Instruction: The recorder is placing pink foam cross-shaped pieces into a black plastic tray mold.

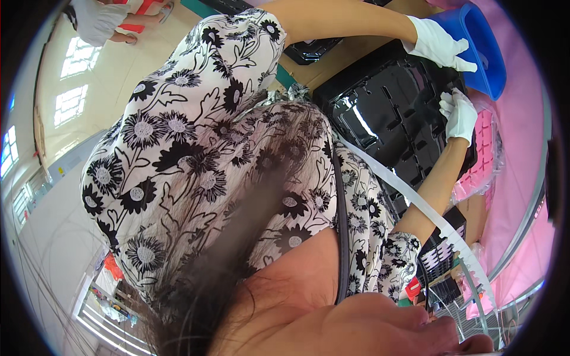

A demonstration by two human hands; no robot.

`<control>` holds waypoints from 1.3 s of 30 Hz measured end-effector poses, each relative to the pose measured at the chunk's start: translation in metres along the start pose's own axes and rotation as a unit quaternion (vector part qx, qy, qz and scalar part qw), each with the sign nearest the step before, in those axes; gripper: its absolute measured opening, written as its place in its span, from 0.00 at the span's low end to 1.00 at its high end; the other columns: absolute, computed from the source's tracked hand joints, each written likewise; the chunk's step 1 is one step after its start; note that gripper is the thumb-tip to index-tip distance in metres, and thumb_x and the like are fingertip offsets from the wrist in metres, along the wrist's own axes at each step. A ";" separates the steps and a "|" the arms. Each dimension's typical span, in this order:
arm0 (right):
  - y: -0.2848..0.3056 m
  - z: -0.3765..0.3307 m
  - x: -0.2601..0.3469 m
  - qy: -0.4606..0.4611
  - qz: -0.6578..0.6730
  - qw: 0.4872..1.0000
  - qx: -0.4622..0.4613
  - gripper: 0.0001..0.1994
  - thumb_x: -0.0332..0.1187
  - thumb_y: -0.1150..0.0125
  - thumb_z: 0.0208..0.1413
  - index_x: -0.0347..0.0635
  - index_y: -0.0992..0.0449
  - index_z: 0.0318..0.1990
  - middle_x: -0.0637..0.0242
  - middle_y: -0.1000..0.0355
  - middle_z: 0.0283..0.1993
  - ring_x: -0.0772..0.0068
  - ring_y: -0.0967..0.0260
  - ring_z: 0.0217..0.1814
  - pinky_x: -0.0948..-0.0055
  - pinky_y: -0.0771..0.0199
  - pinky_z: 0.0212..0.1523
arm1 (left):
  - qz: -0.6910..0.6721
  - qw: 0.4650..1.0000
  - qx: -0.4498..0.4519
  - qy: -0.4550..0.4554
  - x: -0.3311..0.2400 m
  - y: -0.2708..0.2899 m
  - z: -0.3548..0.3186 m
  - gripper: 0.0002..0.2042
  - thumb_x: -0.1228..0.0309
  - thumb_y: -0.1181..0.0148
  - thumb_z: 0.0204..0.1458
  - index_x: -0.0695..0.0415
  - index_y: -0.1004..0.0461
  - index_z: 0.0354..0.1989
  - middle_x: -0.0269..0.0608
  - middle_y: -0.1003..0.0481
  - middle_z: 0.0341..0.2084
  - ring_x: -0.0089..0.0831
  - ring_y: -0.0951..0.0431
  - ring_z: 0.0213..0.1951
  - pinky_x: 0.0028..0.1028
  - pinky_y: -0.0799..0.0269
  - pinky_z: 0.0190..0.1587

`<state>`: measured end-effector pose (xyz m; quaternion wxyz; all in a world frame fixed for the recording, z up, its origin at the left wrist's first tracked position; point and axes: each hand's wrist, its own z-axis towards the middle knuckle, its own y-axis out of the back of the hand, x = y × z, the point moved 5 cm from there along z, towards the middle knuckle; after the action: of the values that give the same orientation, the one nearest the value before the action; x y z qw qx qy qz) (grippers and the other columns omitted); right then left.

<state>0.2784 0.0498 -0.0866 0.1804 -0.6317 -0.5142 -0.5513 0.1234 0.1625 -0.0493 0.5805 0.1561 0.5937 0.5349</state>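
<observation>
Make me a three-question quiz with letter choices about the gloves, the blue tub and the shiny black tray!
1. Where is the blue plastic tub?
A. right beside the glossy black plastic tray
B. on the floor
C. on the person's lap

2. What colour are the gloves on both hands?
A. pink
B. white
C. black

3. What is the right hand doing?
A. touching the black tray
B. hanging in the air
C. holding a cup

Answers:
1 A: the tub sits against the tray's edge, with the left hand on it.
2 B: both gloves are plain white.
3 A: its fingers lie on the tray.
</observation>
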 end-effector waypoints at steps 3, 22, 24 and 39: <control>0.001 -0.004 0.005 0.044 0.090 0.994 0.038 0.13 0.27 0.54 0.57 0.31 0.33 0.47 0.55 0.26 0.32 0.75 0.32 0.20 0.79 0.32 0.21 | -0.130 0.990 -0.031 0.051 0.005 0.007 0.001 0.31 0.50 0.61 0.52 0.48 0.51 0.65 0.53 0.40 0.57 0.43 0.27 0.45 0.31 0.34 0.47; -0.035 0.002 0.009 -0.078 0.101 0.978 0.162 0.16 0.29 0.61 0.58 0.35 0.35 0.52 0.62 0.28 0.33 0.81 0.40 0.19 0.81 0.39 0.21 | -0.287 0.946 -0.065 0.132 0.007 0.019 -0.013 0.37 0.40 0.66 0.52 0.54 0.50 0.64 0.51 0.37 0.56 0.44 0.30 0.50 0.31 0.40 0.54; -0.035 0.004 0.006 -0.086 0.082 0.980 0.160 0.17 0.28 0.62 0.57 0.34 0.35 0.52 0.59 0.27 0.33 0.79 0.39 0.19 0.79 0.37 0.21 | -0.271 0.952 -0.055 0.132 0.004 0.017 -0.014 0.37 0.39 0.67 0.52 0.54 0.50 0.64 0.51 0.37 0.56 0.44 0.31 0.51 0.31 0.40 0.55; -0.043 -0.008 0.019 -0.088 -0.032 0.990 0.104 0.17 0.28 0.60 0.58 0.36 0.35 0.53 0.58 0.26 0.33 0.78 0.35 0.21 0.80 0.34 0.22 | -0.017 0.995 0.083 0.045 -0.015 -0.006 -0.002 0.35 0.41 0.63 0.54 0.54 0.51 0.64 0.53 0.30 0.48 0.43 0.25 0.41 0.33 0.32 0.46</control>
<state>0.2354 0.0692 -0.0813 0.1809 -0.6387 -0.6028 -0.4427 0.1282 0.1469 -0.0472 0.5471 0.1696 0.6644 0.4801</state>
